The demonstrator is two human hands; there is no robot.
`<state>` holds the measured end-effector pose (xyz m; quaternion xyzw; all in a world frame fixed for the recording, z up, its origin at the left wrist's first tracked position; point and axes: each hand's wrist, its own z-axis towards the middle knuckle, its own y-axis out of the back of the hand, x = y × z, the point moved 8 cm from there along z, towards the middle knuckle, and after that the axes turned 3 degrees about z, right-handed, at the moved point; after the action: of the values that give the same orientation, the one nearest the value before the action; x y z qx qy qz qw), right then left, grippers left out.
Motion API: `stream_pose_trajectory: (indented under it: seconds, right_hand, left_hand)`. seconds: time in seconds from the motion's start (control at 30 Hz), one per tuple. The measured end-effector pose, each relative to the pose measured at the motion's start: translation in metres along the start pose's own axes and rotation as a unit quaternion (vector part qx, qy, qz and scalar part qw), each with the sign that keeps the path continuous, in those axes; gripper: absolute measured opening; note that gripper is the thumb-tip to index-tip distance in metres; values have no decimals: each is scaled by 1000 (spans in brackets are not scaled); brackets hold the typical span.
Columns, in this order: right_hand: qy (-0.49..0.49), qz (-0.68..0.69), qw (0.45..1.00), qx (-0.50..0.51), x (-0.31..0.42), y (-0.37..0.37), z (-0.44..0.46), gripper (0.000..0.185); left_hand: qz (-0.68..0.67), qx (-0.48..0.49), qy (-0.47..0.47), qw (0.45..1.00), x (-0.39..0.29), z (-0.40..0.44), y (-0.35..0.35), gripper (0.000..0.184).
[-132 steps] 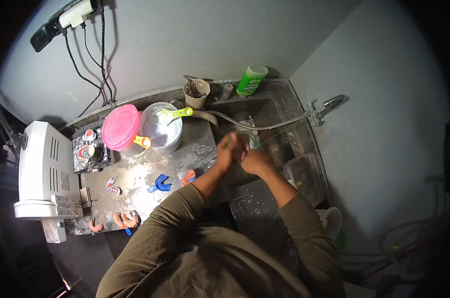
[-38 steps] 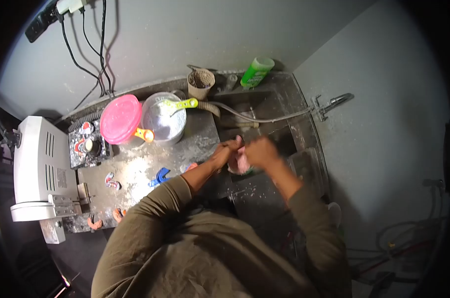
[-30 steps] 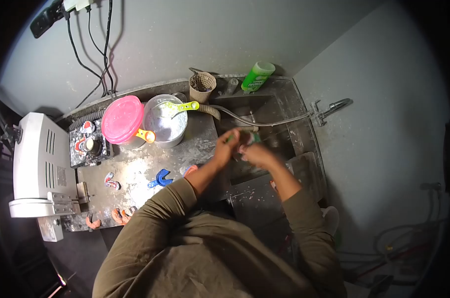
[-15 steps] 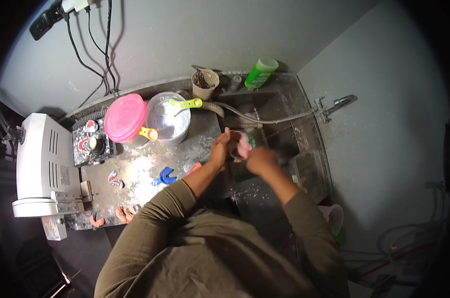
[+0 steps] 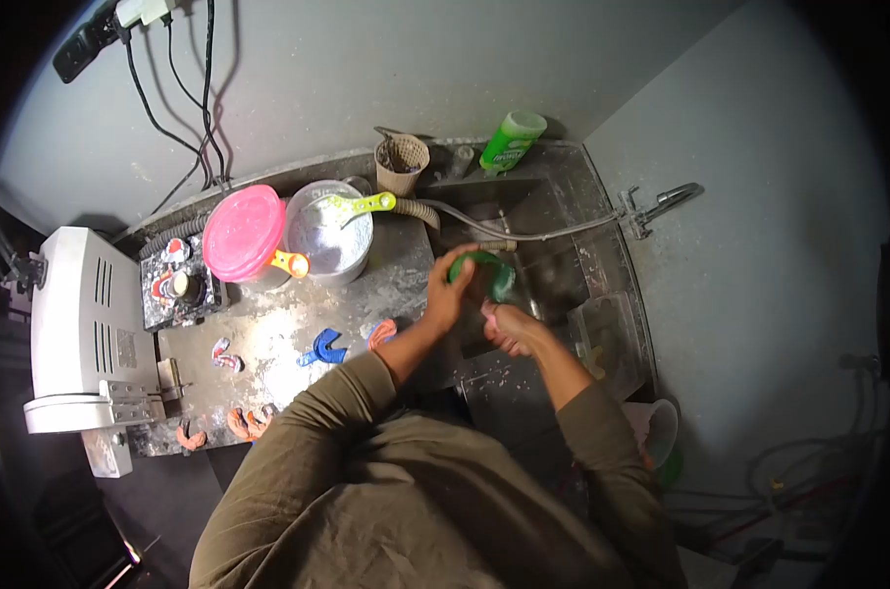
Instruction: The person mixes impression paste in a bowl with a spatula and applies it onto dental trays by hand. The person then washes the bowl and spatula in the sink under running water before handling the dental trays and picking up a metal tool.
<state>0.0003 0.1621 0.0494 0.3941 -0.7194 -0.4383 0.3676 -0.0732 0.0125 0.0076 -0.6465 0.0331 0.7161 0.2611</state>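
My left hand point(image 5: 445, 294) is wrapped round a green bowl point(image 5: 502, 281) above the sink, its opening tilted to the right. Close to the bowl's lower right side, my right hand point(image 5: 512, 329) is closed. A bit of something pinkish shows at its fingers, too small to make out. On the metal counter point(image 5: 278, 339) to the left lie a blue dental tray point(image 5: 325, 348) and an orange-pink impression point(image 5: 381, 334), the latter just beside my left forearm.
Behind the counter stand a pink-lidded tub point(image 5: 244, 234), a clear tub of white powder point(image 5: 329, 236) and a woven cup point(image 5: 402, 164). A green bottle point(image 5: 512, 142) is behind the sink. A hose point(image 5: 553, 236) runs to the wall tap point(image 5: 641, 213). A white machine point(image 5: 97, 324) is at left.
The green bowl has tipped so its green side shows, where a pink mass was visible inside before. My right hand, blurred near the bowl earlier, is now clearer and slightly lower.
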Motion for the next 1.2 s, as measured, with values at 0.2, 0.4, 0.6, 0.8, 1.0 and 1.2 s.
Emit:
stream_pose_trajectory:
  seconds: [0.2, 0.4, 0.6, 0.8, 1.0, 1.2]
  right_hand:
    - [5, 86, 996, 20, 5, 15, -7, 33]
    - [193, -149, 965, -94, 58, 62, -19, 16]
    - [237, -149, 944, -174, 80, 88, -34, 19]
    - [270, -150, 917, -253, 61, 63, -49, 19]
    - [110, -134, 957, -231, 26, 96, -18, 25]
    - [-115, 378, 918, 31, 7, -32, -2, 41]
  left_hand:
    - [-63, 120, 215, 967, 10, -8, -13, 55]
    - [-142, 150, 193, 959, -10, 18, -23, 54]
    - [-66, 137, 103, 983, -13, 29, -17, 53]
    - [-117, 115, 111, 980, -23, 26, -20, 51]
    - [-46, 86, 54, 994, -28, 41, -14, 45]
    - [132, 77, -33, 988, -35, 17, -11, 52]
